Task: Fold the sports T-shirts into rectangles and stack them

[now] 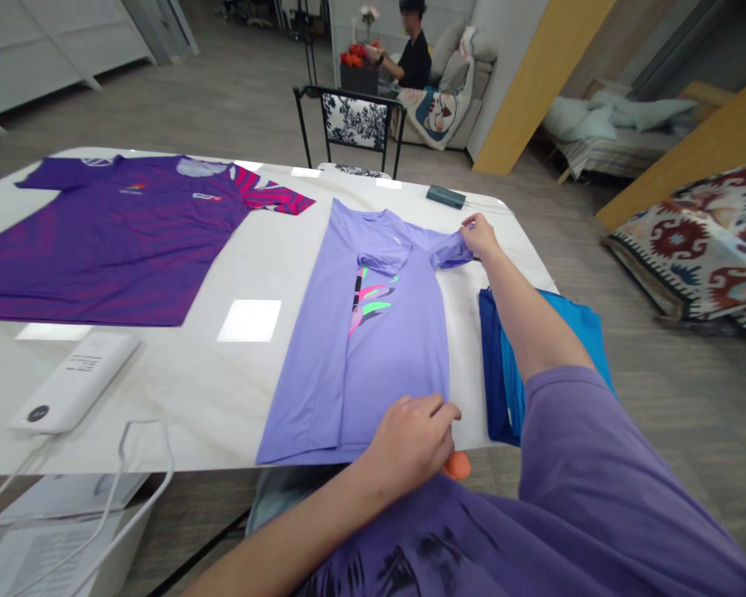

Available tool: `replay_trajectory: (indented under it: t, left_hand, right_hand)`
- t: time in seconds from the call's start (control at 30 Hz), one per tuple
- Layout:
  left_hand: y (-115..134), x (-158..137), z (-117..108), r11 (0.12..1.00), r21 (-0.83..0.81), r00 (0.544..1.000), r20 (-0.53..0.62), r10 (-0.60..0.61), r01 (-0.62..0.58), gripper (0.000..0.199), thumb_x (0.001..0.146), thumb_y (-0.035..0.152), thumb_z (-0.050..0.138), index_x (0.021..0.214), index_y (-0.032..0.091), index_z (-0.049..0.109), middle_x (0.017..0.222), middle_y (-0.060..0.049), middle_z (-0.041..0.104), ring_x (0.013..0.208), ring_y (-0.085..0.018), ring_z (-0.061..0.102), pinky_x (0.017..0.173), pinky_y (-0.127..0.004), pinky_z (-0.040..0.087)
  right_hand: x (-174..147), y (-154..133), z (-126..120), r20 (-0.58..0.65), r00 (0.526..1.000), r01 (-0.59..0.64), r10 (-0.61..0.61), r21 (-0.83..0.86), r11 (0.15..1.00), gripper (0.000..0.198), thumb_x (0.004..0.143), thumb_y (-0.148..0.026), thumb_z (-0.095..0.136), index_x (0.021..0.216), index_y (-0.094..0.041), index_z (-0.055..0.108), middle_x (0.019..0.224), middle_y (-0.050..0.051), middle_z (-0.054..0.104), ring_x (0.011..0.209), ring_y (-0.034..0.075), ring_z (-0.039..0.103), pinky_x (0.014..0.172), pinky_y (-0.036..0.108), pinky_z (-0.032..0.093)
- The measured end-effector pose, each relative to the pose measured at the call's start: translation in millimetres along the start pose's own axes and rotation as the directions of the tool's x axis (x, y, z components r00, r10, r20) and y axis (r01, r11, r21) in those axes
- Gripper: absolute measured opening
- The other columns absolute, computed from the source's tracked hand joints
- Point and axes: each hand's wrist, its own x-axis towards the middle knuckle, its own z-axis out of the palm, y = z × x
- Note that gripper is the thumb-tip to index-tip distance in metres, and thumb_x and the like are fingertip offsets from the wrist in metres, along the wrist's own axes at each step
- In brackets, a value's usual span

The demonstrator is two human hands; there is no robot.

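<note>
A lavender T-shirt [398,348] lies on the white table, its left side folded inward over the front so that a pink, green and black print is partly covered. At the far right, my right hand [480,237] pinches the end of its short sleeve. My left hand [414,435] is at the lower right corner of the shirt, fingers curled together over the side edge by the hem. The fingertips of that hand are partly hidden. Just right of the shirt, partly behind my right arm, is a stack of folded blue clothes [575,319].
A purple and red jersey [142,240] is spread flat on the table [254,274] at left. Nearer stand a white device [78,381] and its cable [121,481]. A dark green case [446,196] lies at the far edge, beyond it a chair [354,124]. A person [415,62] sits farther back.
</note>
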Motion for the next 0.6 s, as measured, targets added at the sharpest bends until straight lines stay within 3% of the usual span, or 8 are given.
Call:
replay_trajectory:
  t: [0.13, 0.3, 0.4, 0.5, 0.53, 0.6]
  left_hand:
    - [-21.6, -34.9, -39.0, 0.966, -0.255, 0.963, -0.269, -0.022, -0.049, 0.025, 0.102, 0.01, 0.065, 0.118, 0.026, 0.076, 0.106, -0.001, 0.079, 0.093, -0.02, 0.076, 0.083, -0.037, 0.056]
    - [-38.6, -80.1, -72.1, 0.924, -0.383, 0.892, -0.416, -0.175, 0.002, 0.022, 0.105, 0.01, 0.063, 0.11, 0.027, 0.076, 0.097, -0.001, 0.076, 0.09, -0.018, 0.074, 0.082, -0.032, 0.057]
    - [-49.3, -108.7, -73.3, 0.928, -0.366, 0.88, -0.414, -0.232, 0.073, 0.023, 0.108, 0.014, 0.061, 0.112, 0.03, 0.077, 0.097, 0.0, 0.077, 0.089, -0.019, 0.076, 0.081, -0.035, 0.058]
    - [-67.1, -138.0, -64.2, 0.951, -0.263, 0.928, -0.286, -0.24, 0.165, 0.026, 0.108, 0.024, 0.069, 0.131, 0.033, 0.077, 0.087, 0.002, 0.078, 0.078, -0.021, 0.076, 0.078, -0.04, 0.059]
    - [-74.5, -146.2, -60.7, 0.956, -0.221, 0.939, -0.24, -0.245, 0.193, 0.028, 0.108, 0.028, 0.072, 0.135, 0.033, 0.077, 0.08, 0.004, 0.075, 0.071, -0.022, 0.074, 0.075, -0.041, 0.058]
    - [-89.7, -157.6, -54.7, 0.958, -0.159, 0.943, -0.199, -0.266, 0.236, 0.025, 0.109, 0.034, 0.074, 0.133, 0.032, 0.077, 0.069, 0.006, 0.069, 0.063, -0.022, 0.07, 0.07, -0.041, 0.056]
  right_hand:
    - [26.2, -45.1, 5.4, -0.028, 0.995, 0.098, -0.098, 0.02, 0.995, 0.028, 0.093, -0.023, 0.072, 0.12, -0.018, 0.073, 0.115, 0.013, 0.078, 0.111, 0.032, 0.073, 0.113, 0.05, 0.06]
    - [46.5, -154.6, 36.0, 0.01, 0.931, 0.365, -0.365, 0.003, 0.931, 0.033, 0.102, -0.036, 0.075, 0.124, -0.012, 0.077, 0.117, 0.015, 0.078, 0.119, 0.034, 0.071, 0.122, 0.056, 0.054]
    - [33.6, -226.2, 65.0, 0.144, 0.79, 0.602, -0.596, 0.004, 0.798, 0.048, 0.106, -0.051, 0.077, 0.14, -0.017, 0.075, 0.122, 0.012, 0.078, 0.121, 0.032, 0.07, 0.121, 0.053, 0.055]
    - [12.9, -270.7, 88.4, 0.243, 0.624, 0.765, -0.742, 0.0, 0.644, 0.055, 0.107, -0.06, 0.077, 0.15, -0.026, 0.071, 0.131, 0.009, 0.078, 0.126, 0.031, 0.069, 0.122, 0.053, 0.052]
    - [7.9, -275.7, 93.1, 0.244, 0.601, 0.787, -0.761, -0.012, 0.617, 0.053, 0.109, -0.06, 0.075, 0.15, -0.027, 0.071, 0.133, 0.009, 0.077, 0.127, 0.032, 0.069, 0.122, 0.055, 0.05]
    - [3.3, -270.8, 97.5, 0.245, 0.617, 0.779, -0.748, -0.053, 0.625, 0.046, 0.112, -0.056, 0.071, 0.146, -0.025, 0.074, 0.133, 0.008, 0.078, 0.125, 0.031, 0.07, 0.122, 0.055, 0.05]
